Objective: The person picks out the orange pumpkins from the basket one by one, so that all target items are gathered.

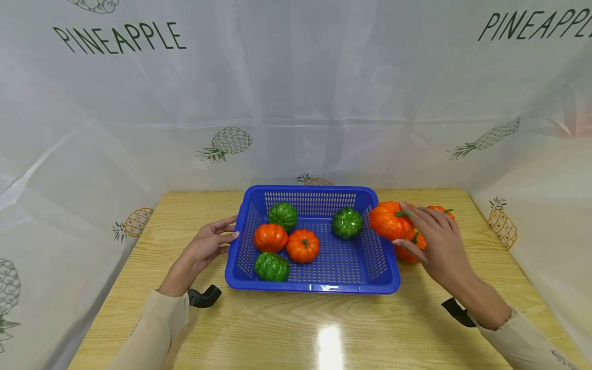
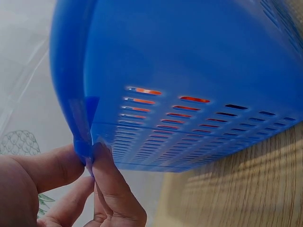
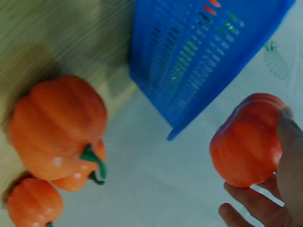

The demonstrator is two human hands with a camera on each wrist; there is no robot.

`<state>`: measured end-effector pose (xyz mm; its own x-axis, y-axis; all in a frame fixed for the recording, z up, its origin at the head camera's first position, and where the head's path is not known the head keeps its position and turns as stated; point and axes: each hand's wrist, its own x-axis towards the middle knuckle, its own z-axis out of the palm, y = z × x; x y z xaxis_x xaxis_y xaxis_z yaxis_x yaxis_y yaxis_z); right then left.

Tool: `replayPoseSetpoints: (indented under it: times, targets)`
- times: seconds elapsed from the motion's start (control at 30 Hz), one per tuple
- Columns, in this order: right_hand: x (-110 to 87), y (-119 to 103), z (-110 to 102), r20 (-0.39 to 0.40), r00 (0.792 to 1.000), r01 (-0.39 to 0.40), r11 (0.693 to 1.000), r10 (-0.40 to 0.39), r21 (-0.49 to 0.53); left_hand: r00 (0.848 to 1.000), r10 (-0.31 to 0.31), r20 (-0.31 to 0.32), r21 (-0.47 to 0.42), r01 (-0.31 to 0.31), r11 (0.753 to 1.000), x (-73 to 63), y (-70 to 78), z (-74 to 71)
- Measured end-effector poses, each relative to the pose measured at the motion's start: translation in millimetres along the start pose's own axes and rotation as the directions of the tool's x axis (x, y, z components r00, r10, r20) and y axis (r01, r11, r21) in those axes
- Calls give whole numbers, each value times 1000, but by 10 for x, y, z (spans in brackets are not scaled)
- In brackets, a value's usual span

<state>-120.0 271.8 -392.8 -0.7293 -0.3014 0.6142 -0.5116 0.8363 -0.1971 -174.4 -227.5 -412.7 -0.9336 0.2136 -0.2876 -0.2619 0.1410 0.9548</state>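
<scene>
My right hand [image 1: 437, 240] grips a glossy, ribbed orange pumpkin [image 1: 386, 223] by its sides, aloft just beside the basket's right end. It's probably light, stiff and slippery, best held round its flanks. Its curved green stem [image 1: 404, 213] points right; the squat body shows no clear long axis. My left hand [image 1: 203, 253] pinches the left rim of the slotted blue plastic basket [image 1: 312, 288], which stretches lengthwise left to right.

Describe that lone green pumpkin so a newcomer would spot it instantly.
Find the blue basket on the wooden table, its left rim pinched by the left hand. In the basket's right half, toward the back, sits a dark green ribbed pumpkin. It sits alone, apart from the four pumpkins grouped at left.
</scene>
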Motion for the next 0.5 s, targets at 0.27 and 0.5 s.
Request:
replayPoseSetpoints:
  times: [0.27,0.5]
  targets:
    - [-146,176,-28,-55,997,-48,998,50,37,1000,-1,-2,-2,1,1000,1,0,0]
    - [-277,358,-78,-58,994,-89,995,91,37,1000,-1,6,-10,1,1000,7,-5,-8]
